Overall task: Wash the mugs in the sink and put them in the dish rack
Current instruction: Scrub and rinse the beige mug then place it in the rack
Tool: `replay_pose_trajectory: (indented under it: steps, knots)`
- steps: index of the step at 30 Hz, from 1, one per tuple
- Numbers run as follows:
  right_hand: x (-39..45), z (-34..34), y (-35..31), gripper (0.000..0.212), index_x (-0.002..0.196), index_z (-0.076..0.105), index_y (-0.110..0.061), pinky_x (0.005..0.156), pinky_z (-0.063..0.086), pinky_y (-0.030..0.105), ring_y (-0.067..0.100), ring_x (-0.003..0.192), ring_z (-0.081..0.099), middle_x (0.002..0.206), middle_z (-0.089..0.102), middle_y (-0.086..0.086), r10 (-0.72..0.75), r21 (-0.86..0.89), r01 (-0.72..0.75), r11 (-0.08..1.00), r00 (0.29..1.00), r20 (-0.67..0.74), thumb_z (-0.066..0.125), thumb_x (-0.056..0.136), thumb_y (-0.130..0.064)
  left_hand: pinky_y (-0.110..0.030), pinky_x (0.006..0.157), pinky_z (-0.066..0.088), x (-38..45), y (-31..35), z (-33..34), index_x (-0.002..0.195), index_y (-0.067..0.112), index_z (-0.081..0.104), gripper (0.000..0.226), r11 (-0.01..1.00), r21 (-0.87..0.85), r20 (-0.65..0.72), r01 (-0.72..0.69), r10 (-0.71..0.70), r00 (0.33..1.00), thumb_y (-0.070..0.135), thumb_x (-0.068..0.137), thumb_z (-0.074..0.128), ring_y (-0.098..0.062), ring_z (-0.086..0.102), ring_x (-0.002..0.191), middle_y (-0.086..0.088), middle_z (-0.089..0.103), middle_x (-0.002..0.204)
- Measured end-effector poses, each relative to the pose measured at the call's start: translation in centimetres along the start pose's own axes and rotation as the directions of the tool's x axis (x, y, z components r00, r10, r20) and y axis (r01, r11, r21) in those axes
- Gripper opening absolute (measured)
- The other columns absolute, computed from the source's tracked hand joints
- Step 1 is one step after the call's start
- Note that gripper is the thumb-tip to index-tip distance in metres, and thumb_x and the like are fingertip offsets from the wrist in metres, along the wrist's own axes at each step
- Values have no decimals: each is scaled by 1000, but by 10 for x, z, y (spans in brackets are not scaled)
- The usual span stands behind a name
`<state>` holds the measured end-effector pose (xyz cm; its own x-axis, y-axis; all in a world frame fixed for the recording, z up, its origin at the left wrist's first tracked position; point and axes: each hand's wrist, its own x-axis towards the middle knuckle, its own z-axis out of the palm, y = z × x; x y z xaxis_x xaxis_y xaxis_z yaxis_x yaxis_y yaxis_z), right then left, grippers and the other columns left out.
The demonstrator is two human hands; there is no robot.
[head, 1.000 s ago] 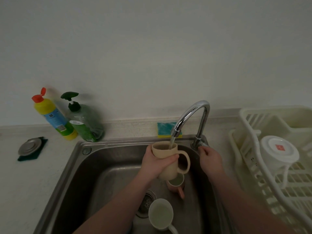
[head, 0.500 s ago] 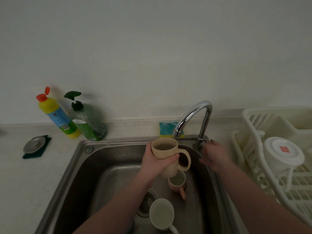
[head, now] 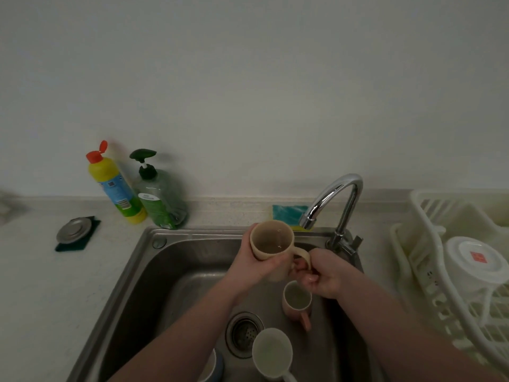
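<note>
The left hand is gripping the beige mug round its body, holding it upright above the sink, just beside the tap spout. The right hand is pinching the mug's handle, fingers curled round it. A pink mug and a white mug are sitting in the sink near the drain. The dish rack is standing at the surface's right edge, holding an upturned white container.

I hold the beige ceramic mug upright over the steel sink; water sits inside. A pink mug and a white mug stand on the basin floor; an upturned white mug rests in the white plastic dish rack.
</note>
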<state>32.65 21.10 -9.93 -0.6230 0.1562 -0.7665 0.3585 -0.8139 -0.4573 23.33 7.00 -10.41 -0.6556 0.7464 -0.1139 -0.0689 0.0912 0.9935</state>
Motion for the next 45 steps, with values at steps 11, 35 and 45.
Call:
replay_pose_trajectory:
  steps: [11,35,45]
  knots:
    - [3,15,5,32,88,50,-1,29,17,12,5,28,24,40,39,3,-164,-274,136,952,983,-80,19,93,5,-45,80,57,-6,13,-28,114,19,62,60,826,-276,43,491,-500,865,64,94,27,-33,69,94,-14,69,109]
    - [-1,40,23,27,118,56,-7,45,40,23,14,55,52,66,61,7,-507,-671,345,657,860,-55,57,92,-10,-40,79,55,-13,9,-57,110,6,60,32,830,-265,25,490,-502,865,28,87,68,-26,66,90,-15,68,103]
    - [-18,51,18,7,92,60,-9,46,45,20,13,60,65,70,67,5,-433,-689,360,629,898,74,57,94,-14,-35,85,55,-15,8,-74,116,13,54,38,905,-252,61,343,-339,939,2,83,69,-22,66,96,-10,65,110]
